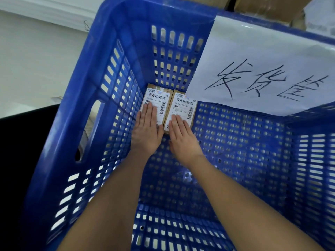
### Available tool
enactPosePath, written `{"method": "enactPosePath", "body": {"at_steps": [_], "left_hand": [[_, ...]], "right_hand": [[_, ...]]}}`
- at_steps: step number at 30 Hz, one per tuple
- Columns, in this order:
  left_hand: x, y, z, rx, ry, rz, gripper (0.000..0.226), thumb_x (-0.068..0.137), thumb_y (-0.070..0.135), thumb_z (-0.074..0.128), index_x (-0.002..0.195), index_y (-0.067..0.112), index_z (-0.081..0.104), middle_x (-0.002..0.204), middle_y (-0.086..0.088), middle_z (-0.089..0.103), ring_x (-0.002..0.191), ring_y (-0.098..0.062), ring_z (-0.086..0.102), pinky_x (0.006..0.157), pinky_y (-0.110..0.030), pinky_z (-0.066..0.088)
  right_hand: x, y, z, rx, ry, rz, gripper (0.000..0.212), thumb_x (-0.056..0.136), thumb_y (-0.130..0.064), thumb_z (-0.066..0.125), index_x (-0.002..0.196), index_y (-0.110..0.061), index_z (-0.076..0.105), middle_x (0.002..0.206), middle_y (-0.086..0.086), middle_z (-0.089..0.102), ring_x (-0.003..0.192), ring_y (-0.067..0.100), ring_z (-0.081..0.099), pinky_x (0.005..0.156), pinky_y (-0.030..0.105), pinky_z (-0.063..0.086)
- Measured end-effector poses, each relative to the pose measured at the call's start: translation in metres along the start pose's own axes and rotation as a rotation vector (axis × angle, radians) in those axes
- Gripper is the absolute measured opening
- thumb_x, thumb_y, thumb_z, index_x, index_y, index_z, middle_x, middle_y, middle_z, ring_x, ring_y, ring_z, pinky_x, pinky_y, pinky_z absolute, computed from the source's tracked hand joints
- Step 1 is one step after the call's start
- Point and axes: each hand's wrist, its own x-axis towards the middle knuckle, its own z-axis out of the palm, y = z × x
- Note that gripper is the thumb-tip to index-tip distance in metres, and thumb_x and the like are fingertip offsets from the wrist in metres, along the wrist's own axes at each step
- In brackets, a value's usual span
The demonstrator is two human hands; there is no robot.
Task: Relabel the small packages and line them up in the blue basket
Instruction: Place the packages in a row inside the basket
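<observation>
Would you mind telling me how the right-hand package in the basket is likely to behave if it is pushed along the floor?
The right package looks like a flat cardboard box, so it should probably stay stiff and slide rather than roll or tip. The basket floor is perforated, so an edge might catch slightly. Its small size suggests it is light; the right hand rests flat on it.

Two packages (156, 102) (182, 110) are lying side by side, touching, in the basket's (112, 57) far-left corner, one flat hand (147, 132) (183, 138) resting on each.
</observation>
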Motion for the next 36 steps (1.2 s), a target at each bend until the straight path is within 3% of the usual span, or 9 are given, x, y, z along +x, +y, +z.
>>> {"method": "enactPosePath", "body": {"at_steps": [2,5,10,18,23,30,36], "left_hand": [[0.001,0.002,0.000,0.001,-0.004,-0.013,0.071,0.092,0.045,-0.002,0.150,0.004,-0.004,0.160,-0.013,-0.004,0.148,-0.022,-0.007,0.116,-0.031,-0.016],[0.003,0.006,-0.008,0.009,-0.071,-0.039,0.064,0.102,0.037,0.021,0.152,0.002,0.000,0.160,-0.015,-0.003,0.148,-0.025,-0.006,0.117,-0.035,-0.012],[0.012,0.018,-0.041,0.027,-0.088,-0.077,0.064,0.100,0.036,0.037,0.150,0.003,0.015,0.157,-0.015,0.015,0.145,-0.029,0.014,0.119,-0.040,0.012],[-0.007,0.045,-0.092,0.091,-0.127,-0.043,0.068,0.100,0.035,0.039,0.153,0.011,0.005,0.161,-0.011,0.007,0.146,-0.029,0.013,0.117,-0.043,0.014],[-0.031,0.066,-0.117,0.158,-0.063,0.005,0.069,0.099,0.037,0.040,0.153,0.010,0.006,0.161,-0.010,0.010,0.147,-0.027,0.014,0.119,-0.044,0.015],[-0.054,0.093,-0.164,0.168,0.025,0.060,0.069,0.100,0.039,0.035,0.153,0.009,0.003,0.161,-0.010,0.007,0.148,-0.025,0.007,0.120,-0.041,0.009],[-0.058,0.106,-0.214,0.177,0.143,0.070,0.066,0.100,0.034,0.033,0.154,0.010,0.004,0.161,-0.008,0.007,0.148,-0.023,0.005,0.120,-0.040,0.007]], "right_hand": [[0.002,0.002,-0.004,0.018,-0.018,-0.010,0.067,0.102,-0.035,0.024,0.147,0.006,-0.005,0.157,0.023,-0.002,0.146,0.036,-0.003,0.117,0.044,-0.001],[0.003,0.007,-0.016,0.087,-0.033,-0.041,0.063,0.100,-0.034,0.030,0.148,0.003,0.010,0.155,0.021,0.011,0.145,0.034,0.008,0.118,0.043,0.008],[-0.003,0.020,-0.047,0.217,0.044,0.000,0.052,0.097,-0.028,0.040,0.142,-0.003,0.032,0.149,0.016,0.029,0.137,0.029,0.028,0.110,0.040,0.024],[-0.045,0.042,-0.081,0.195,0.085,0.191,0.055,0.098,-0.028,0.038,0.145,-0.004,0.024,0.147,0.014,0.031,0.131,0.028,0.033,0.106,0.038,0.027],[-0.077,0.046,-0.103,0.195,0.159,0.283,0.050,0.097,-0.028,0.037,0.141,-0.005,0.029,0.138,0.011,0.039,0.122,0.026,0.040,0.101,0.037,0.032],[-0.113,0.059,-0.139,0.140,0.207,0.350,0.057,0.101,-0.032,0.031,0.148,-0.007,0.015,0.155,0.018,0.016,0.142,0.031,0.018,0.115,0.041,0.019],[-0.127,0.077,-0.179,0.104,0.300,0.396,0.057,0.100,-0.033,0.030,0.148,-0.006,0.017,0.156,0.018,0.015,0.143,0.032,0.017,0.117,0.043,0.014]]}}
